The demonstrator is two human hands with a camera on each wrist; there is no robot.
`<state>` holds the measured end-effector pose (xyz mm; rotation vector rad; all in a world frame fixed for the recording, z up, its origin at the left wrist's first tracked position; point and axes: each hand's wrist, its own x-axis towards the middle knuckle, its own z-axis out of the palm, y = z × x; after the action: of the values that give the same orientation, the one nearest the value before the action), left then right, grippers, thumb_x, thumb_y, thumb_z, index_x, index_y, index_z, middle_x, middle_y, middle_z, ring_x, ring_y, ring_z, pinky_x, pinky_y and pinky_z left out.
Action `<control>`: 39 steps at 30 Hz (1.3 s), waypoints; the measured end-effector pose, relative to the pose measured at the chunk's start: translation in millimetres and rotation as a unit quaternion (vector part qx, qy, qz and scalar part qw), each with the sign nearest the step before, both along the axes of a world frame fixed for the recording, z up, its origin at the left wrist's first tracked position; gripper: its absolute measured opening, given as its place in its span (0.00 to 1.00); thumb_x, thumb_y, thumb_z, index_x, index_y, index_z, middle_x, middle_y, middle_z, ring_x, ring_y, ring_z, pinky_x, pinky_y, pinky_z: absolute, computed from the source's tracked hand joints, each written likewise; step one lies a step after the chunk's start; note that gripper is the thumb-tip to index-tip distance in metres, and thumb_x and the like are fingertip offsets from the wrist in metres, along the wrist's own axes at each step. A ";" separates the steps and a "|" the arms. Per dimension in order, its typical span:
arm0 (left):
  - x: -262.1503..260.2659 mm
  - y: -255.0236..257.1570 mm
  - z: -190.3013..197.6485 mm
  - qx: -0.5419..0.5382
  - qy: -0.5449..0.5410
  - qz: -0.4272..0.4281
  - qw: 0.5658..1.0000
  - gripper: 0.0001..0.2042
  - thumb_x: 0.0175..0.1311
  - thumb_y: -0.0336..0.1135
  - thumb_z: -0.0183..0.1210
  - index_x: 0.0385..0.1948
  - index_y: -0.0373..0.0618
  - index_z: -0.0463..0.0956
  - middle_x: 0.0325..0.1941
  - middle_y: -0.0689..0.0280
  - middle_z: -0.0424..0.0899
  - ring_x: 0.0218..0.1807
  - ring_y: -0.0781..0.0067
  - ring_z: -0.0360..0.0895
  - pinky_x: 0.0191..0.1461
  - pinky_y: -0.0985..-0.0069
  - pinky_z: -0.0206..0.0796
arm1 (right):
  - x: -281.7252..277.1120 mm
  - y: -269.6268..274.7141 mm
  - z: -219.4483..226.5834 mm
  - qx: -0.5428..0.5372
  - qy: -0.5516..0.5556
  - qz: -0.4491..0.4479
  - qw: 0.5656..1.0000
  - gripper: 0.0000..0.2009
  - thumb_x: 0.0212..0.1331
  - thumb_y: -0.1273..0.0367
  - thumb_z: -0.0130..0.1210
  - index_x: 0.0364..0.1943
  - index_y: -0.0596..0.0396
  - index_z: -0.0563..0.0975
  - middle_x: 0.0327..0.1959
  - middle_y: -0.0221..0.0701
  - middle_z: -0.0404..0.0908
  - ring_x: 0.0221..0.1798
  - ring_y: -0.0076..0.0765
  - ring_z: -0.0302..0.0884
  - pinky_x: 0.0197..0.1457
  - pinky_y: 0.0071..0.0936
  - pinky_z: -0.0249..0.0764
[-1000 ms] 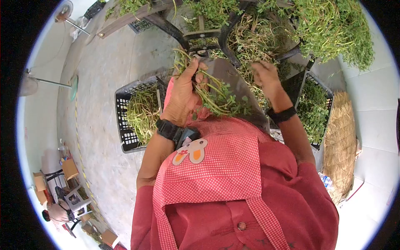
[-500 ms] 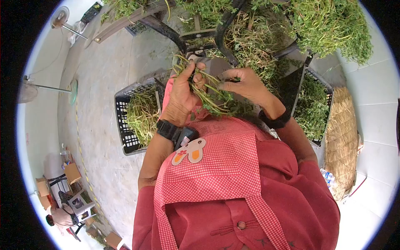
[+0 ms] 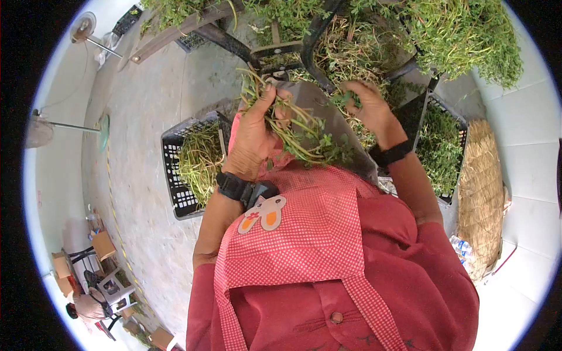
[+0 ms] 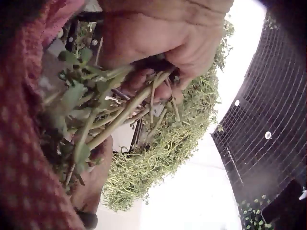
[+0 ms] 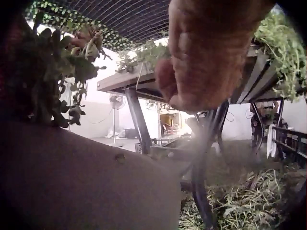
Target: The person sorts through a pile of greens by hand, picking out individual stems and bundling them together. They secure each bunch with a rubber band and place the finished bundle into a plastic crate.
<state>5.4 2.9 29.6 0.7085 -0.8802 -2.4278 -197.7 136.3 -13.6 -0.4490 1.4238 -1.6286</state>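
My left hand (image 3: pixel 254 134) grips a bunch of green-leaved stems (image 3: pixel 304 140) above the lap, the leafy ends hanging toward the apron. In the left wrist view, the fingers of that hand (image 4: pixel 163 40) curl round the thick stems (image 4: pixel 115 127). My right hand (image 3: pixel 377 117) is apart from the bunch, to its right, with a small green sprig (image 3: pixel 353 99) pinched at its fingertips. Curled fingers of the right hand (image 5: pixel 206 62) show in the right wrist view, where the sprig is hidden. A dark grey surface (image 3: pixel 319 96) lies beneath the hands.
Black crates with greens stand at left (image 3: pixel 170 169) and right (image 3: pixel 462 140). Ahead is a dark-legged table (image 3: pixel 175 32) carrying more greens (image 3: pixel 468 41). Loose stems (image 3: pixel 357 52) lie on the floor beneath it. A straw roll (image 3: pixel 480 199) stands at the right; a person (image 3: pixel 89 307) is far left.
My right hand came in to the leafy stems, then drew back to the right with green at its fingertips. The left hand has stayed nearly in place, holding the bunch.
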 end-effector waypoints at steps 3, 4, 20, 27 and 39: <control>-2.7 -6.4 -2.3 -0.004 0.028 -0.050 0.998 0.14 0.63 0.44 0.52 0.35 0.41 0.74 0.16 0.72 0.66 0.20 0.78 0.65 0.28 0.77 0.65 | 5.5 12.6 18.4 -0.091 -0.221 0.026 0.971 0.07 0.58 0.67 0.52 0.34 0.55 0.74 0.25 0.27 0.72 0.31 0.26 0.72 0.31 0.14 0.65; -3.1 -8.1 -7.0 0.019 0.046 -0.061 0.997 0.14 0.64 0.44 0.51 0.35 0.41 0.74 0.17 0.72 0.66 0.20 0.78 0.64 0.29 0.75 0.66 | 6.8 13.5 14.9 -0.093 -0.220 0.024 0.971 0.07 0.58 0.67 0.52 0.34 0.55 0.74 0.25 0.27 0.72 0.31 0.26 0.72 0.31 0.14 0.65; -4.8 0.2 -1.5 0.017 -0.022 -0.022 0.999 0.11 0.63 0.40 0.54 0.33 0.40 0.74 0.23 0.70 0.73 0.23 0.82 0.68 0.27 0.84 0.63 | 32.4 7.7 29.1 0.024 0.300 0.220 0.928 0.10 0.54 0.66 0.56 0.32 0.60 0.79 0.16 0.22 0.71 0.17 0.17 0.62 0.19 0.19 0.58; -0.1 0.8 1.5 -0.015 -0.007 -0.049 0.999 0.12 0.64 0.42 0.51 0.32 0.43 0.73 0.24 0.66 0.74 0.24 0.77 0.70 0.36 0.74 0.72 | 11.1 2.3 -6.5 0.072 0.350 0.099 0.929 0.12 0.56 0.63 0.52 0.34 0.59 0.78 0.24 0.27 0.76 0.25 0.21 0.68 0.27 0.19 0.64; -2.2 -5.1 -6.8 0.112 0.139 -0.059 0.982 0.10 0.66 0.40 0.46 0.32 0.45 0.71 0.18 0.74 0.62 0.20 0.79 0.59 0.40 0.67 0.69 | 24.6 8.8 12.7 -0.062 0.042 0.244 0.967 0.14 0.52 0.59 0.58 0.36 0.53 0.79 0.31 0.21 0.77 0.32 0.16 0.68 0.31 0.16 0.62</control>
<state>3.1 -2.2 22.8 0.3861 -0.5596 -2.6759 -173.1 145.1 -0.9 -0.8765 1.1554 -1.3092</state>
